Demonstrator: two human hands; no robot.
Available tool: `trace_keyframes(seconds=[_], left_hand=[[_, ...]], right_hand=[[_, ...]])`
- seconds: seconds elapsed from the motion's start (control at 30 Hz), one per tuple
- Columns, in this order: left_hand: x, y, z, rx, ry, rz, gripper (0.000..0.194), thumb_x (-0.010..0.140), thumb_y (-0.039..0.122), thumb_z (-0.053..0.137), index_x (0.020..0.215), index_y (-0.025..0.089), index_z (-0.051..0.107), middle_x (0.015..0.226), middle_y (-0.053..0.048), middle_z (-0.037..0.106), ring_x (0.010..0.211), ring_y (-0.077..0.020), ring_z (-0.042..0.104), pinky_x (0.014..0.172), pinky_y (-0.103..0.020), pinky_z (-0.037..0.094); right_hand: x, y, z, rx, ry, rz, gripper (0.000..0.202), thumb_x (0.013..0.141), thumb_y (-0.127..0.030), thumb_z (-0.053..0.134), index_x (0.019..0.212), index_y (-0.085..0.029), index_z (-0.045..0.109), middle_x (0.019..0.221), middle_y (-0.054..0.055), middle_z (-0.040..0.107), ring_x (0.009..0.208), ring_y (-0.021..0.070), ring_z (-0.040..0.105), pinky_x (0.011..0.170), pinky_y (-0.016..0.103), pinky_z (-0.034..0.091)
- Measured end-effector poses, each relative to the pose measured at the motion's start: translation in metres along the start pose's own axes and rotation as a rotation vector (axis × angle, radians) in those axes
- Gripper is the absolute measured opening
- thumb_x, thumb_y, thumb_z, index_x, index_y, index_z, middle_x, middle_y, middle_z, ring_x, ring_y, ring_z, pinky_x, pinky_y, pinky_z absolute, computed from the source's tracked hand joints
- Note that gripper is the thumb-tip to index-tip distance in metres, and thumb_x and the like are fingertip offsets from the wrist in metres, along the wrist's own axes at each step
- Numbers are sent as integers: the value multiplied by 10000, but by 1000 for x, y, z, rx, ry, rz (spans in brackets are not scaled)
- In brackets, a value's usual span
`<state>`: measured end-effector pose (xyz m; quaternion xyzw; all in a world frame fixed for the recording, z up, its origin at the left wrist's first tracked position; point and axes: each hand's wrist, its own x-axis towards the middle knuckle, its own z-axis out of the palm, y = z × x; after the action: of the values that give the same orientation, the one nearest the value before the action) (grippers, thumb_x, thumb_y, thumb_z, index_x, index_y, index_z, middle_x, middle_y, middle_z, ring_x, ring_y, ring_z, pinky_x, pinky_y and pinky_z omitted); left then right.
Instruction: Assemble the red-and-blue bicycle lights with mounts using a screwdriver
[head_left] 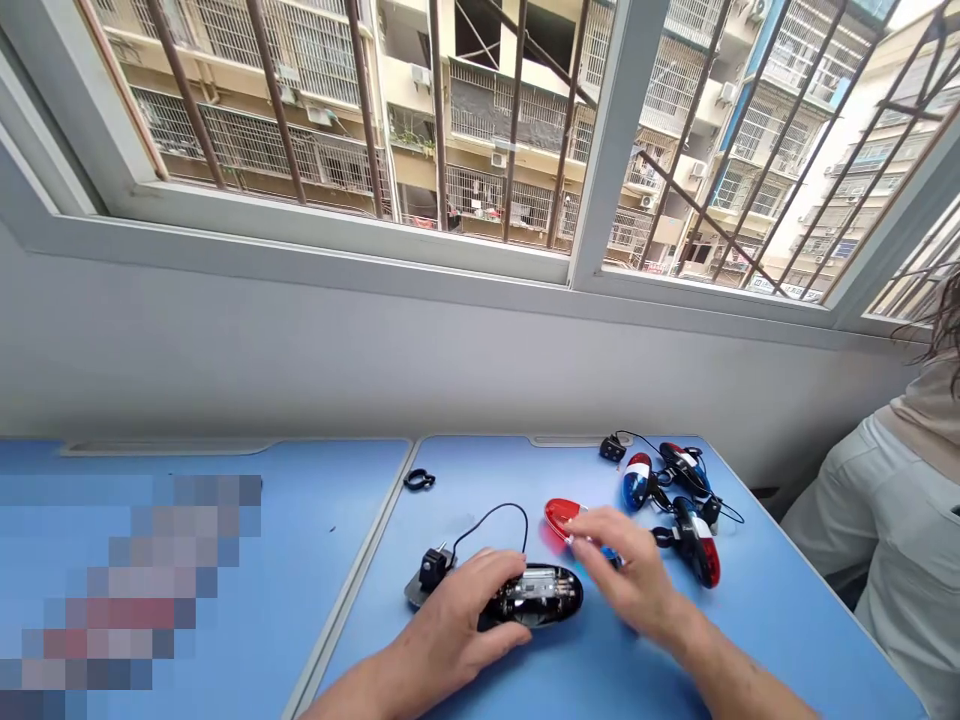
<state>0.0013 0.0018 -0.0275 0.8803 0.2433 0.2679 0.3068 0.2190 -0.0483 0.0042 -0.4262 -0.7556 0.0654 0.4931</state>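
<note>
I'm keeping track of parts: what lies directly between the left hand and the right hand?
In the head view, the open black casing reaches from under the left hand toward the right hand.

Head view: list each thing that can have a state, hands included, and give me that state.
Black housing: open, inner parts showing.
Red-and-blue cover: off the housing, on the table.
Black cable: arched, unstraightened.
Black ring: lying loose.
Three red-and-blue lights: covers on.
Left hand: closed around the housing.
Right hand: fingers bent at the cover; firm hold unclear.
</note>
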Motion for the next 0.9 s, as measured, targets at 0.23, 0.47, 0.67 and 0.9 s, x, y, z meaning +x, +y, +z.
trace_keyframes(seconds=[0.23,0.47,0.67,0.9], left_hand=[[-4,-6,4,109,67,64,449,718,139,584,1143,240,481,1064,-64,640,929,-255,604,822,-358,509],[-8,-14,6,170,73,137,662,693,123,573,1305,277,374,1228,-75,593,1097,-297,562,919,-399,493],[-4,-2,0,160,53,132,627,698,98,559,1285,261,409,1172,-72,618,1025,-281,583,899,-412,498],[-2,13,-8,138,20,78,550,720,76,556,1236,232,447,1112,-74,625,967,-258,584,860,-395,499]], right_hand=[[9,21,-13,-228,177,37,177,898,-165,468,900,-172,645,805,73,683,746,170,639,597,269,531],[6,27,-15,-418,0,73,220,901,-200,473,819,-176,675,709,52,666,675,163,607,616,266,467],[3,22,-19,-604,-252,156,197,871,-198,532,758,-206,693,673,16,634,650,138,588,556,221,363],[4,13,-22,-769,-438,265,135,827,-201,602,722,-205,686,693,32,642,660,172,601,502,242,278]])
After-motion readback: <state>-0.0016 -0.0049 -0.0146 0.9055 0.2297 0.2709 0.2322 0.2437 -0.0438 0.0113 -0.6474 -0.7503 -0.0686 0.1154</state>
